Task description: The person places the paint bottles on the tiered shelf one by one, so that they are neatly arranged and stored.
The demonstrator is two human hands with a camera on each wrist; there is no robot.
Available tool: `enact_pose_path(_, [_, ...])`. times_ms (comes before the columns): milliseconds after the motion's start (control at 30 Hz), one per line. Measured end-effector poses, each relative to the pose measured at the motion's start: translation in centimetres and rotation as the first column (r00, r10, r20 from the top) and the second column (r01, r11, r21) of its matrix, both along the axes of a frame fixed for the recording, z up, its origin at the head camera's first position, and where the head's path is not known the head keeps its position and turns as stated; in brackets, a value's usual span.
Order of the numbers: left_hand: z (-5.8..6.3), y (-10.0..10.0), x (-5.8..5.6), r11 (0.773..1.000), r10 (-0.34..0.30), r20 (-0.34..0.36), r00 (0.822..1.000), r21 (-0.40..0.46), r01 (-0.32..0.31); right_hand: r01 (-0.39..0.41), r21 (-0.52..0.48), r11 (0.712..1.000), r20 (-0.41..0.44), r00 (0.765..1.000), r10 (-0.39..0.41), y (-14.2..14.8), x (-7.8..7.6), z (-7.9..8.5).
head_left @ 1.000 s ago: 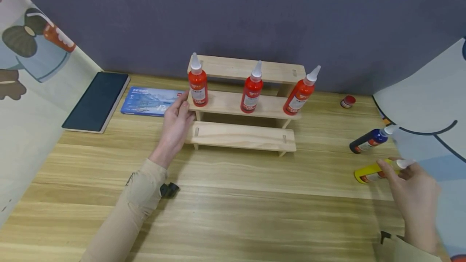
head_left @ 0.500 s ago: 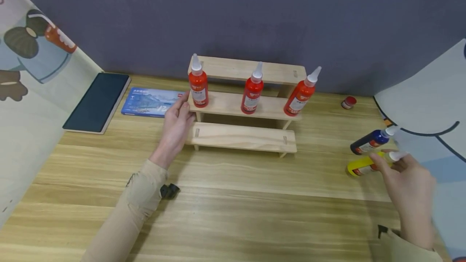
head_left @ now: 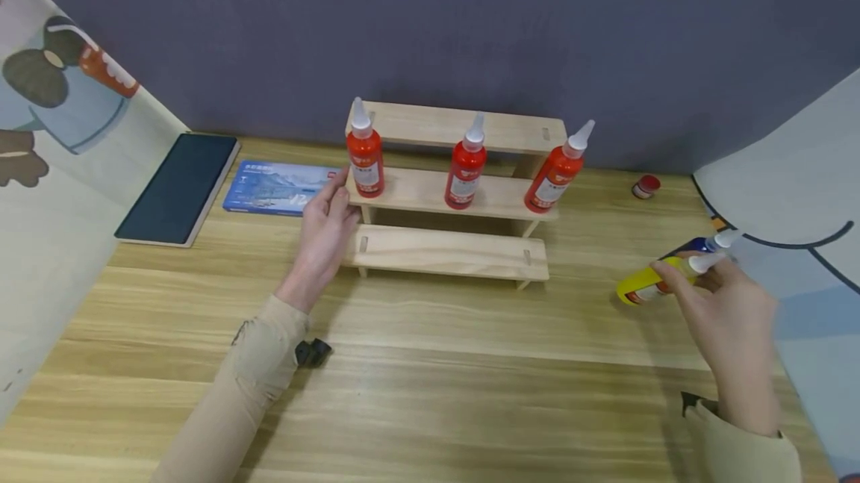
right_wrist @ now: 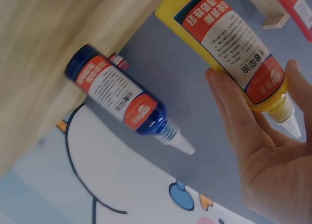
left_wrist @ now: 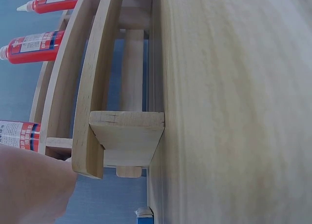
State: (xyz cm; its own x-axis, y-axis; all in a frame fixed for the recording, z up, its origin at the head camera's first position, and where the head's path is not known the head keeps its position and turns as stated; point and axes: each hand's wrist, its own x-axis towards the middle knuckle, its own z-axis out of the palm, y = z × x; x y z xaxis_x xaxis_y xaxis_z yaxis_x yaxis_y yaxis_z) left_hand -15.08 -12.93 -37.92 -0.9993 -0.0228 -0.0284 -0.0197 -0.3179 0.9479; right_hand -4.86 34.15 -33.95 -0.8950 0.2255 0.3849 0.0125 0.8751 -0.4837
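My left hand [head_left: 324, 235] grips the left end of a three-tier wooden stand [head_left: 450, 251] at its middle step; some fingertips are hidden. On that step stand three red bottles with white nozzle caps: a left bottle [head_left: 366, 163], a middle bottle [head_left: 464, 177] and a right bottle [head_left: 554, 180]. Over the right side of the table, my right hand [head_left: 732, 322] pinches a yellow bottle [head_left: 640, 289] near its neck, tilted with the nozzle to the right. Behind it, partly covered in the head view, is a dark blue bottle [right_wrist: 117, 92] with a similar label.
A small red-lidded jar [head_left: 646, 186] sits at the back right. Left of the stand lie a blue flat box [head_left: 275, 188] and a dark tablet-like slab [head_left: 180, 188]. A grey wall [head_left: 430, 27] rises behind, and printed panels flank both sides.
My right hand has carried the yellow bottle leftward and away from me, so it now overlaps the blue bottle in the head view. The left hand and the stand stay put.
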Motion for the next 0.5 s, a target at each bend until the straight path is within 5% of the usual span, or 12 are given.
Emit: enact_pose_path(500, [0.0, 0.0, -0.1, 1.000, 0.002, 0.003, 1.000, 0.000, -0.002, -0.079, 0.032, 0.996, 0.023, 0.997, 0.078, -1.8, -0.8, 1.4])
